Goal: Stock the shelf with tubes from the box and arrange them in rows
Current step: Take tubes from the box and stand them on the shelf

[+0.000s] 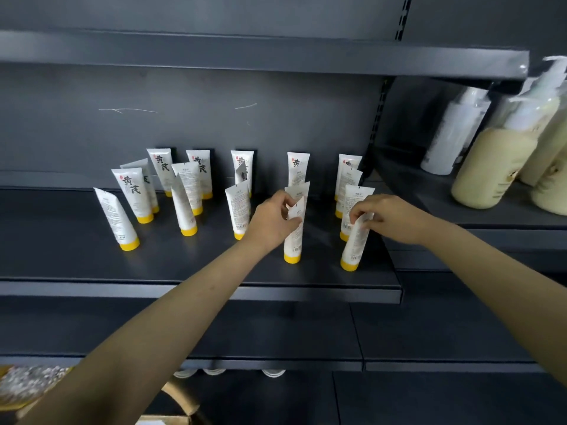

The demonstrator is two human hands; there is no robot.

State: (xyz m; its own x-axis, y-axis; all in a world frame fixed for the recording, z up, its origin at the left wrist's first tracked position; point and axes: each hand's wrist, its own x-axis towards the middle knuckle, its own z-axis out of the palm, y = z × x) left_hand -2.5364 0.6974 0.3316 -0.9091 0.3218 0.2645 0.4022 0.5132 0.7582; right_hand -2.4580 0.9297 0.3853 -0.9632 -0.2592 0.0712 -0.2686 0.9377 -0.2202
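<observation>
More than a dozen white tubes stand cap-down on the dark grey shelf, each on a yellow cap with its flat crimped end up. Some show bold black characters on the front, others turn a back panel of fine print and a barcode our way. The rows are loose: the tubes along the back wall stand upright, while the front-left one leans hard to the left.

Now the hands. In at the centre, the left hand pinches the crimped top of the centre-front tube between thumb and fingers, and that tube stands on its cap near the shelf's front edge. Over at the right end, the right hand has its fingers curled round the upper part of the right-front tube, tilted a little, cap on the shelf. Both held tubes stand in front of others.

On the neighbouring shelf to the right are cream and white pump bottles. At the bottom edge is a bit of brown cardboard, blurred.
</observation>
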